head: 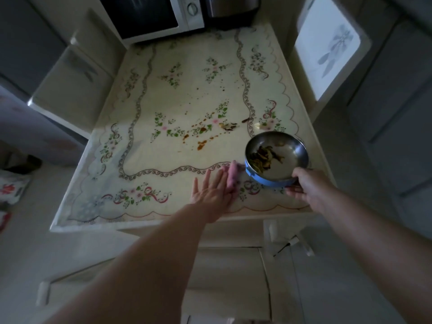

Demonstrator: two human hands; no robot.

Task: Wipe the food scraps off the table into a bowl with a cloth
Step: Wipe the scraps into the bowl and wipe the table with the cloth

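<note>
Dim light falls on a counter [163, 160] with a flowered cover. A microwave [152, 15] and a dark cooker [231, 5] stand at its far end, and a white chair [327, 47] stands off to the right.

The pink cloth [231, 181] is bunched into a short roll near the front edge, right of middle. Its long axis runs from the near edge away toward the middle of the counter, leaning a little to the right. Its far end sits just beside the blue outside of the bowl [264, 181].

The bowl is steel inside and tipped, with its low rim toward the cloth. Dark and green scraps [261, 157] already lie inside it. The right hand [306, 185] grips its near rim, fingers curled underneath.

Beyond the cloth, brown sauce spots [201, 145] and a few food bits [229, 126] lie on the cover, left of and behind the bowl.

The left hand [210, 190] lies flat on the counter, fingers straight and slightly spread. The cloth lies against its right side, along the fingers. I cannot tell whether the thumb holds it.
</note>
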